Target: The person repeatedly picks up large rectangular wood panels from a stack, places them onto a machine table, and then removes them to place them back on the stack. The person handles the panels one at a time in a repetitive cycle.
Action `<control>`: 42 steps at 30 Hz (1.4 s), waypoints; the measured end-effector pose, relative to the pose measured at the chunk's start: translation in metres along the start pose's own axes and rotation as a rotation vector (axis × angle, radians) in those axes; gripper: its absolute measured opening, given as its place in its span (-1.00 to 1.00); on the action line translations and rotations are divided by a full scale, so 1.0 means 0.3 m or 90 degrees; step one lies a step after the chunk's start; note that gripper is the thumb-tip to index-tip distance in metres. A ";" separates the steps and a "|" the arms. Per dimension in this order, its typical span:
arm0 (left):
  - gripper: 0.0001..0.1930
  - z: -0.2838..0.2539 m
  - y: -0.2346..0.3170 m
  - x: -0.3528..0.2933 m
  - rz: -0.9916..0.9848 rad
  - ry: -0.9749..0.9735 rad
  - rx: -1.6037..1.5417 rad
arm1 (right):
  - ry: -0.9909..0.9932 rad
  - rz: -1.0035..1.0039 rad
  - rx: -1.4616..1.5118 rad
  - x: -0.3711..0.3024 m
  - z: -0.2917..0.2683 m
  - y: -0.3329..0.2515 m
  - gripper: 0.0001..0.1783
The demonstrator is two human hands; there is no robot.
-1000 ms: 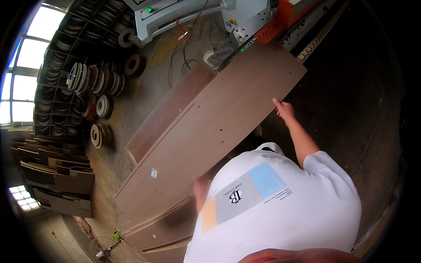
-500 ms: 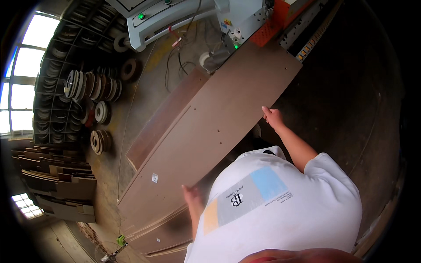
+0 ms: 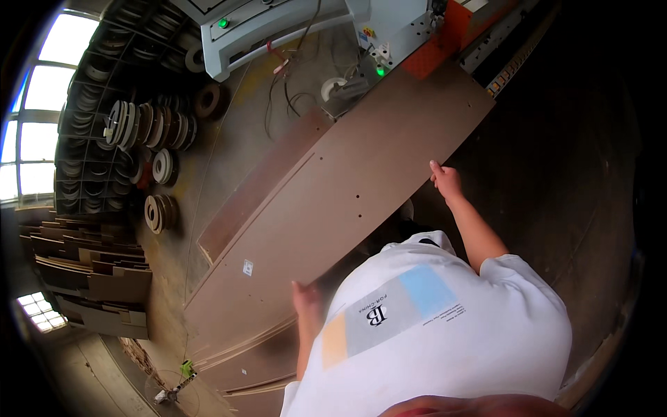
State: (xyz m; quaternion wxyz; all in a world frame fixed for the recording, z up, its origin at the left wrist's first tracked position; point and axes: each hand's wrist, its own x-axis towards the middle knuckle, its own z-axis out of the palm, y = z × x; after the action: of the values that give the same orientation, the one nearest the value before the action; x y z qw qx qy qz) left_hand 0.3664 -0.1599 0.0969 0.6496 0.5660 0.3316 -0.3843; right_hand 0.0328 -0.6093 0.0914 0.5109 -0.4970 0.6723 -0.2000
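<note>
A long brown wooden board (image 3: 347, 163), with several small drilled holes and a small white label, slants from the lower left up to the machine. My right hand (image 3: 447, 181) grips its near edge at the right, thumb on top; the other fingers are partly out of sight. Farther left along that same edge, my left hand (image 3: 306, 299) is closed on the board, a little blurred, its fingers mostly hidden below. At its upper right end the board reaches the machine's red-orange guard (image 3: 425, 61).
A grey-blue machine (image 3: 288, 45) with green lights stands ahead. Beyond the held board lies another brown board (image 3: 267, 181); more boards (image 3: 260, 365) are stacked at lower left. Edge-banding rolls (image 3: 149, 125) fill the left, above leaning panels (image 3: 97, 278). Cables (image 3: 285, 90) trail on the floor.
The board has shifted to the upper right, toward the machine's guard. Both my hands stay at its near edge, the right one having moved along with it.
</note>
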 end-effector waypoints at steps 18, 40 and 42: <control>-0.65 0.423 -0.249 -0.148 -0.057 -0.043 0.051 | 0.135 -0.048 0.018 0.350 -0.306 -0.020 -0.31; -0.51 0.183 -0.418 -0.090 0.205 -0.205 0.808 | 0.055 0.025 -0.021 0.066 -0.039 0.048 -0.27; -0.53 -0.126 -0.521 0.146 0.226 -0.158 0.715 | -0.024 0.039 -0.059 -0.059 0.042 0.024 -0.27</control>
State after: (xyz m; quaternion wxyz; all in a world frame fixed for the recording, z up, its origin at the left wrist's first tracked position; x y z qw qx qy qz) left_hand 0.2509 -0.1377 -0.0213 0.3395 0.8203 -0.1000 -0.4492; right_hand 0.0402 -0.5878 0.0894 0.5057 -0.5028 0.6861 -0.1439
